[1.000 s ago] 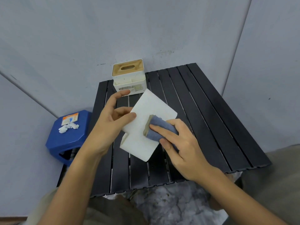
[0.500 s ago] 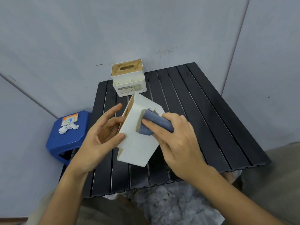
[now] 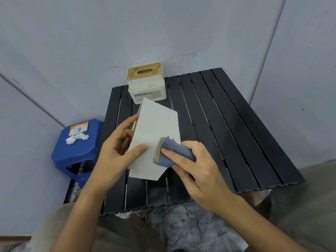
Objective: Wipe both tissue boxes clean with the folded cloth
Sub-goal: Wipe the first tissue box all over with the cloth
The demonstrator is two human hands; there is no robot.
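While the right hand (image 3: 198,168) pinched the folded blue cloth (image 3: 172,151) and pressed it against the lower part of a white tissue box (image 3: 156,135), the left hand (image 3: 116,151) gripped that box from its left side, thumb laid on the broad white face and fingers curled behind the edge. The box was held tilted above the black slatted desk (image 3: 227,135), its lower corner close to the slats. Farther back, a second tissue box (image 3: 146,82) with a tan slotted lid stood upright at the desk's far edge, near the grey wall. To the left, beside the desk, a blue stool (image 3: 80,151) carried a small card and white crumpled scraps.
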